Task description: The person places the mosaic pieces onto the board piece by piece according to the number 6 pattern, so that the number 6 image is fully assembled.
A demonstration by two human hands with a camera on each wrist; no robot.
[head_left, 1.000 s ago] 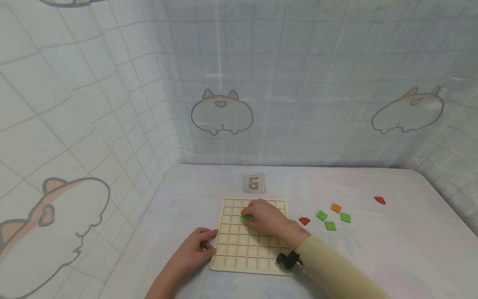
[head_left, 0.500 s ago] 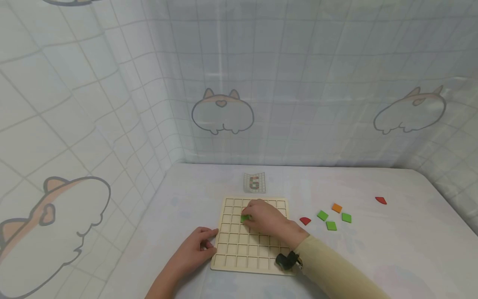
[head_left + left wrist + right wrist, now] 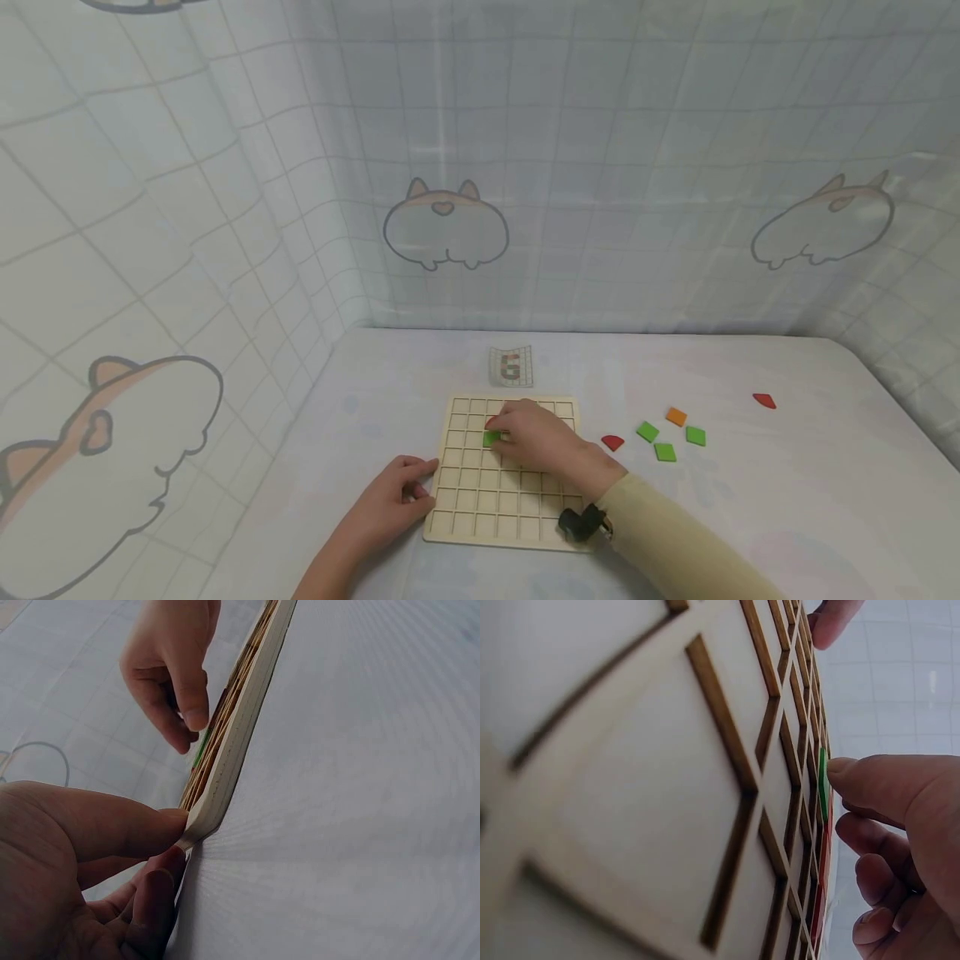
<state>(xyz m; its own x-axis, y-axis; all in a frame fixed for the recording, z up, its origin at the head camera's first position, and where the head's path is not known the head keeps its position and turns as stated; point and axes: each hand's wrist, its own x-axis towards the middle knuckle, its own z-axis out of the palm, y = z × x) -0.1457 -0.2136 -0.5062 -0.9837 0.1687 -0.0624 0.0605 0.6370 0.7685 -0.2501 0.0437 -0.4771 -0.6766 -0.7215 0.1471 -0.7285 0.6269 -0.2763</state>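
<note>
Right hand at a green tile on the gridded board

The green tile (image 3: 492, 438) was at the centre of the frame, in the upper left part of a pale wooden board (image 3: 487, 502) divided into square compartments. The right hand (image 3: 534, 435) was half curled over it; in the right wrist view the thumb tip touched the tile, but the index fingertip was hidden, so I could not tell whether the two pinched it. Just above the tile, a red piece (image 3: 491, 423) showed in part from under the fingers. The right wrist view gave more red along the same line of compartments, too edge-on to count.

The right hand and forearm blocked the board's middle right, and a black device (image 3: 579, 523) at the tan sleeve (image 3: 675, 533) covered its lower right corner. At lower left, the left hand (image 3: 392, 500) was loosely bent, thumb and fingertips against the board's left edge.

Beyond the board's top edge lay a small card (image 3: 510, 367) with a coloured figure on a grid. On the cloth-covered bench (image 3: 750, 492), right of centre, were a red quarter-round (image 3: 612, 442), three loose green squares (image 3: 665, 452) and an orange square (image 3: 677, 417); farther right lay another red quarter-round (image 3: 764, 401). Pale curtains (image 3: 615, 217) with animal drawings filled the upper frame.
</note>
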